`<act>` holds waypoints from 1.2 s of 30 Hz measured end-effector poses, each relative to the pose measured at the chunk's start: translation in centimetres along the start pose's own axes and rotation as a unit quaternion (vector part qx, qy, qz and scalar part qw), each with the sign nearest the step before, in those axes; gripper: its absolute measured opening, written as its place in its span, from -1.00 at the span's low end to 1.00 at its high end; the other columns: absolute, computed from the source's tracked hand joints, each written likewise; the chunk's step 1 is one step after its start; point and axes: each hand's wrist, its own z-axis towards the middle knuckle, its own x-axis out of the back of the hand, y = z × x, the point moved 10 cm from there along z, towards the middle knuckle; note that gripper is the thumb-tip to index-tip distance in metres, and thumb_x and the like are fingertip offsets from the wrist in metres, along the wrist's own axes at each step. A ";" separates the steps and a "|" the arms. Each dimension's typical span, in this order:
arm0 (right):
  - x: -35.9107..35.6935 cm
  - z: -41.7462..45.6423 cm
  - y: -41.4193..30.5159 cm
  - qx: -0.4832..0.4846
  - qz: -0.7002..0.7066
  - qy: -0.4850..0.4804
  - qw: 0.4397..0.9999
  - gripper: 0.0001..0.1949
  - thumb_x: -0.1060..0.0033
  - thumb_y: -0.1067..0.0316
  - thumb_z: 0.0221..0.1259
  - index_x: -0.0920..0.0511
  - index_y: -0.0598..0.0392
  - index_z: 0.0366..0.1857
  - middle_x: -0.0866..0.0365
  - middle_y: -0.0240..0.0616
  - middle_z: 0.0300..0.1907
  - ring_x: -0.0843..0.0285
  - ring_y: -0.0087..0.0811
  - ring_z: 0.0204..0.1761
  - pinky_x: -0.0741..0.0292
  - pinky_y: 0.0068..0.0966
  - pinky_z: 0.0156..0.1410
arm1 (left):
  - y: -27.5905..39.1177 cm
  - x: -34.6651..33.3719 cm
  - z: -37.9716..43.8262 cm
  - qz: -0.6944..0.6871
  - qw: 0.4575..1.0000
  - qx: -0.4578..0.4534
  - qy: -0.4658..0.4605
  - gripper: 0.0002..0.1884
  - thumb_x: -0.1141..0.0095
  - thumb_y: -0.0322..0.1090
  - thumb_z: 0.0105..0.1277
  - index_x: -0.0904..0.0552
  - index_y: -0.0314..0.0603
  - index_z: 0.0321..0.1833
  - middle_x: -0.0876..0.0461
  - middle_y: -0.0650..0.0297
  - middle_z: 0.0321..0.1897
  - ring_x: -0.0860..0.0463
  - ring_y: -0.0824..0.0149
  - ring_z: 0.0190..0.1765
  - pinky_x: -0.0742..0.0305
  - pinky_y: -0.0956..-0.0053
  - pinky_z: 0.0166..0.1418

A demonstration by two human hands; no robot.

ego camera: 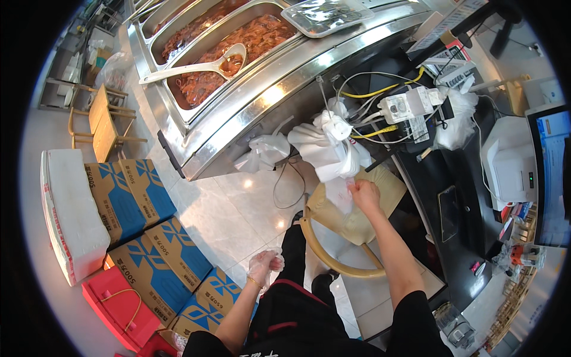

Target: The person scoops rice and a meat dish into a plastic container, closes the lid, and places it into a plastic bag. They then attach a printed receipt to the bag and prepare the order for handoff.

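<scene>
My right hand (366, 195) pinches the edge of a thin white plastic bag (340, 196), part of a bunch of bags (332, 147) hanging below the steel counter. A wooden chair (361, 214) stands under that hand. Lower and to the left, my left hand (265, 264) wears a clear disposable glove, its fingers curled near my leg; whether anything lies within them cannot be told. Beyond the hands, steel food pans (189, 118) hold reddish food in sauce, and a white ladle (187, 70) rests across the nearest pan.
Printed cardboard boxes (147, 276), a white foam box (76, 214) and a red paper bag (120, 308) stand at the left. A power strip (408, 105) with tangled cables hangs right of the bags. The black desk at right bears a phone (447, 213) and a white printer (511, 165).
</scene>
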 end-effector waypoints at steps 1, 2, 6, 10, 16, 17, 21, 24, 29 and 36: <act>0.2 -0.2 -0.2 0.003 0.021 -0.012 1.000 -0.76 -0.35 0.15 0.08 -0.68 0.12 -0.51 -0.68 -0.01 -0.46 -0.66 0.02 -0.34 -0.53 -0.11 -0.17 | 0.4 -0.6 -0.1 0.006 1.000 -0.004 -0.006 -0.77 -0.15 -0.27 0.36 -0.64 -0.36 -0.16 -0.68 0.15 -0.46 -0.68 0.33 -0.44 -0.63 0.45 -0.30; 0.4 -0.3 -0.4 0.006 0.042 -0.024 0.999 -0.76 -0.35 0.15 0.08 -0.68 0.12 -0.50 -0.68 0.00 -0.46 -0.65 0.04 -0.34 -0.53 -0.11 -0.17 | 0.8 -1.2 -0.2 0.012 1.000 -0.008 -0.012 -0.77 -0.15 -0.27 0.36 -0.64 -0.36 -0.17 -0.68 0.15 -0.46 -0.68 0.33 -0.43 -0.63 0.46 -0.30; 1.7 -2.1 -2.9 0.020 0.102 -0.094 0.990 -0.73 -0.36 0.15 0.11 -0.67 0.18 -0.48 -0.69 -0.08 -0.49 -0.66 -0.12 -0.42 -0.54 -0.24 -0.24 | 3.7 -4.1 0.8 0.036 0.995 -0.055 -0.069 -0.77 -0.18 -0.24 0.37 -0.64 -0.31 -0.16 -0.70 0.16 -0.36 -0.68 0.34 -0.32 -0.61 0.45 -0.17; 1.0 -4.3 -3.6 -0.052 0.343 -0.265 0.900 -0.71 -0.37 0.14 0.20 -0.66 0.17 -0.48 -0.64 -0.35 -0.55 -0.57 -0.50 -0.49 -0.48 -0.51 -0.32 | 10.2 -10.4 2.2 0.098 0.979 -0.124 -0.129 -0.68 -0.17 -0.14 0.41 -0.60 -0.29 -0.01 -0.69 0.19 -0.17 -0.66 0.34 -0.12 -0.55 0.41 0.06; 4.5 -5.0 -5.2 -0.050 0.408 -0.331 0.849 -0.73 -0.34 0.11 0.27 -0.67 0.10 -0.45 -0.59 -0.44 -0.57 -0.51 -0.63 -0.50 -0.42 -0.66 -0.31 | 12.5 -21.6 2.6 0.000 0.954 0.001 -0.300 -0.58 -0.08 -0.14 0.47 -0.49 -0.40 0.16 -0.62 0.12 0.03 -0.62 0.32 0.05 -0.51 0.38 0.18; 4.7 -4.9 -4.8 -0.051 0.402 -0.328 0.853 -0.72 -0.34 0.11 0.27 -0.66 0.10 -0.45 -0.60 -0.45 -0.56 -0.50 -0.64 -0.50 -0.42 -0.66 -0.32 | 13.3 -22.5 2.0 -0.014 0.949 -0.021 -0.315 -0.58 -0.06 -0.17 0.47 -0.47 -0.42 0.17 -0.62 0.11 0.03 -0.62 0.30 0.06 -0.52 0.37 0.19; 5.2 -4.4 -3.3 -0.075 0.374 -0.302 0.873 -0.74 -0.35 0.13 0.26 -0.66 0.12 -0.44 -0.59 -0.43 -0.57 -0.49 -0.62 -0.51 -0.44 -0.63 -0.31 | 14.7 -23.7 0.7 -0.086 0.951 -0.035 -0.296 -0.65 -0.03 -0.32 0.45 -0.47 -0.48 0.15 -0.63 0.05 0.02 -0.66 0.23 0.02 -0.60 0.31 0.16; 7.2 -3.6 -2.4 -0.024 0.300 -0.143 0.943 -0.78 -0.38 0.20 0.19 -0.66 0.15 -0.35 -0.61 -0.33 -0.52 -0.54 -0.48 -0.48 -0.49 -0.52 -0.26 | 15.0 -22.2 1.1 -0.073 0.976 -0.038 -0.203 -0.70 -0.05 -0.34 0.42 -0.53 -0.46 0.08 -0.67 0.10 -0.11 -0.70 0.26 -0.13 -0.65 0.34 -0.01; 12.6 -7.6 -8.4 0.127 0.134 0.033 0.982 -0.70 -0.41 0.25 0.06 -0.63 0.17 -0.17 -0.60 -0.12 -0.30 -0.61 -0.18 -0.22 -0.55 -0.30 -0.12 | 15.4 -21.4 2.6 0.028 0.981 -0.094 -0.165 -0.80 -0.13 -0.34 0.36 -0.57 -0.32 -0.08 -0.61 0.25 -0.46 -0.60 0.41 -0.51 -0.53 0.53 -0.42; 12.1 -13.4 -13.8 0.181 0.009 0.031 0.983 -0.69 -0.41 0.19 0.07 -0.63 0.19 -0.21 -0.59 -0.12 -0.32 -0.62 -0.09 -0.25 -0.55 -0.23 -0.17 | 16.8 -23.8 0.4 0.059 0.988 -0.091 -0.109 -0.84 -0.20 -0.34 0.30 -0.56 -0.29 -0.24 -0.61 0.21 -0.55 -0.60 0.38 -0.62 -0.55 0.51 -0.53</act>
